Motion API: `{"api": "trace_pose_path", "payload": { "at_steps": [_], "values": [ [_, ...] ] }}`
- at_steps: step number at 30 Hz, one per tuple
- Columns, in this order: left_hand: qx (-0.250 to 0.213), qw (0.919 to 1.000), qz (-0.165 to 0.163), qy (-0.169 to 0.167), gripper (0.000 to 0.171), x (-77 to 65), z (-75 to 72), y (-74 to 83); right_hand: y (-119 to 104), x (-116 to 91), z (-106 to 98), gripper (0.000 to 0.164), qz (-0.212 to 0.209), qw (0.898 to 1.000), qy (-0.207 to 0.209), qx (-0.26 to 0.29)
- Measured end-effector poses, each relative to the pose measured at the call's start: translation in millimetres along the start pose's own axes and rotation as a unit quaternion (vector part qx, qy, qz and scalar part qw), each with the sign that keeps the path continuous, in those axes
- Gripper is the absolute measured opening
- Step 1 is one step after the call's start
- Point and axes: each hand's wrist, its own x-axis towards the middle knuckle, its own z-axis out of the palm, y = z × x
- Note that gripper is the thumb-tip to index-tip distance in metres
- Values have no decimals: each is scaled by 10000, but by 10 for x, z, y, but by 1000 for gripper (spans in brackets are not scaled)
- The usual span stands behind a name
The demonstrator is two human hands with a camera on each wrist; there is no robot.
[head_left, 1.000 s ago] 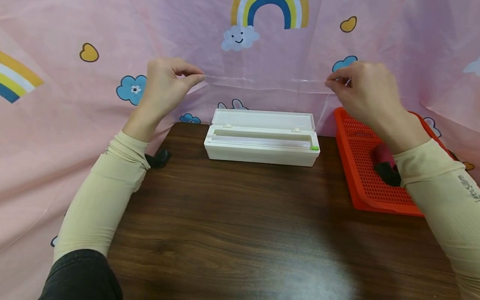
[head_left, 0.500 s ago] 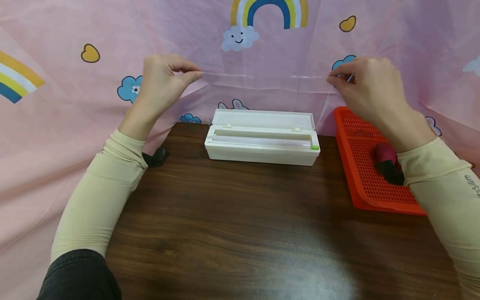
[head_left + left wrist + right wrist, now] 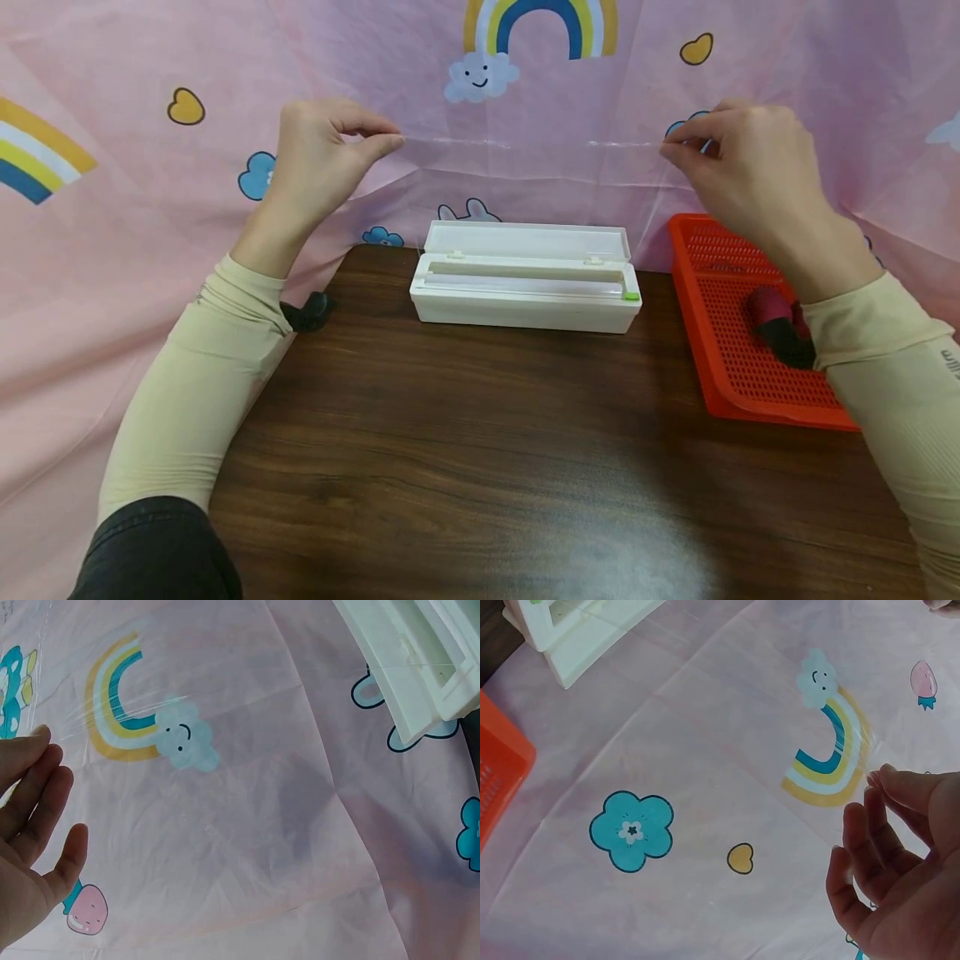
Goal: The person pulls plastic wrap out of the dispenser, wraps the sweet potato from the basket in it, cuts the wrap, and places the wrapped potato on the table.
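Note:
A clear sheet of cling film hangs between my two raised hands, showing mainly as a shiny top edge. My left hand pinches one corner between thumb and forefinger; my right hand pinches the other. In both wrist views the remaining fingers of each hand stand loosely apart from the pinch. Below, a white cling film dispenser box lies on the table with its lid tipped back. Inside it a pale roll shows, and faint film sides slant from the box up to the hands.
An orange-red plastic basket stands right of the box, under my right forearm, with a dark red and black item in it. A pink printed cloth hangs behind the brown wooden table. A small green tab sits on the box.
Both hands have risen a little and drawn slightly farther apart, lifting the film's edge with them. The box and basket stay where they were.

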Motion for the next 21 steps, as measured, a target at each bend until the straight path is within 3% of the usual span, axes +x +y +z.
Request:
{"api": "trace_pose_path", "payload": {
  "at_steps": [12, 21],
  "values": [
    [-86, 9998, 144, 100, 9, -25, -63, 74, -27, -37, -73, 30, -31, 9999, 104, -66],
    [-123, 9992, 356, 92, 4, -252, -145, 162, -67, -271, -132, 27, -308, 9994, 141, -109]
  ]
}}
